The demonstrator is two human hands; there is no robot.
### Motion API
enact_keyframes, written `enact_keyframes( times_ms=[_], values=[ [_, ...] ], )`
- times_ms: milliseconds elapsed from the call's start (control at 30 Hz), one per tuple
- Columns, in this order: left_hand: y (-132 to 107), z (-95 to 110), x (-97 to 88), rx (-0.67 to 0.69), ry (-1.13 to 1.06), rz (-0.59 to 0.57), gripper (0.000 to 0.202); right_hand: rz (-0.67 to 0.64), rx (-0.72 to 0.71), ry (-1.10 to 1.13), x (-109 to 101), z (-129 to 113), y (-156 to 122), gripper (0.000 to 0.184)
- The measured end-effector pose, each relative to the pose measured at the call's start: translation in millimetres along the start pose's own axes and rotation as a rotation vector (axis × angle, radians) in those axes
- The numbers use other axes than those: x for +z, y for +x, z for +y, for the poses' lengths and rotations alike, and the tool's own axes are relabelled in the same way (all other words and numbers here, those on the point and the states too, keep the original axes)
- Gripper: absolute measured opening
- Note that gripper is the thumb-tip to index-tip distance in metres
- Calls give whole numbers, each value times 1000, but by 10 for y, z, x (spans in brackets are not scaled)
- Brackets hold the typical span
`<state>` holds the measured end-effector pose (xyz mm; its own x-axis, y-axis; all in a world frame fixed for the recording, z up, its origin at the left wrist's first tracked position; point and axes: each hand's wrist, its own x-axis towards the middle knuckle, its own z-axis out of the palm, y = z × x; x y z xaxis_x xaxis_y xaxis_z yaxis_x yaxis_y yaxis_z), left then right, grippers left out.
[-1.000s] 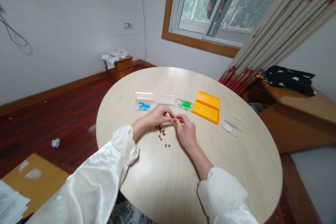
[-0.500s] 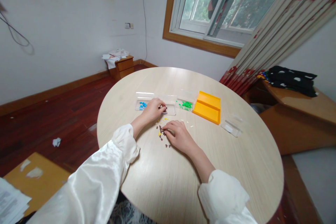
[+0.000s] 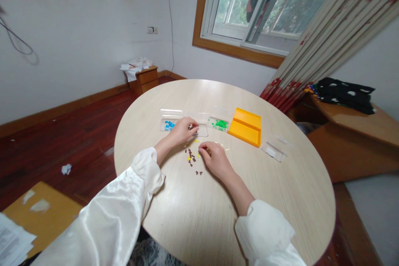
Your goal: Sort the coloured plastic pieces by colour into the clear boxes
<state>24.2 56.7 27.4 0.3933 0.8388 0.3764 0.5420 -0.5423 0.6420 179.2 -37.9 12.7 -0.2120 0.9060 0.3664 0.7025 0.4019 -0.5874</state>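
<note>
My left hand [image 3: 183,130] is over a clear plastic box [image 3: 203,130], fingers curled together at its left part. Small brown pieces show by those fingertips; whether they are held or lie in the box I cannot tell. Closer to me, my right hand [image 3: 215,157] is raised slightly at the loose pieces, thumb and forefinger pinched. Anything in that pinch is too small to make out. Left of its fingertips lie several brown pieces [image 3: 191,156], mixed with a few yellow pieces [image 3: 188,158].
Blue pieces [image 3: 169,124] lie in a clear box on the left, green pieces [image 3: 221,124] in another. An open yellow case [image 3: 245,134] stands to their right, then a small clear box [image 3: 273,152]. All rest on a round wooden table [image 3: 280,203].
My right hand has drawn back slightly to the right, away from the brown pieces, uncovering more of them. My left hand stays at the box, its fingers slightly shifted.
</note>
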Motion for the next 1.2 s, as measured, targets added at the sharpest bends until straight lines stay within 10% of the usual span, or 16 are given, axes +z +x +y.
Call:
enact_keyframes(
  times_ms=[500,1000,1200],
  values=[
    [-76,210,2,93,-279,-323,9,283,234,338,-13,50,49,17],
    [-60,161,-7,100,-278,-234,11,276,151,279,-11,70,40,18],
    [-2,-20,7,-6,-78,9,8,0,-147,74,-25,17,-8,14]
  ],
)
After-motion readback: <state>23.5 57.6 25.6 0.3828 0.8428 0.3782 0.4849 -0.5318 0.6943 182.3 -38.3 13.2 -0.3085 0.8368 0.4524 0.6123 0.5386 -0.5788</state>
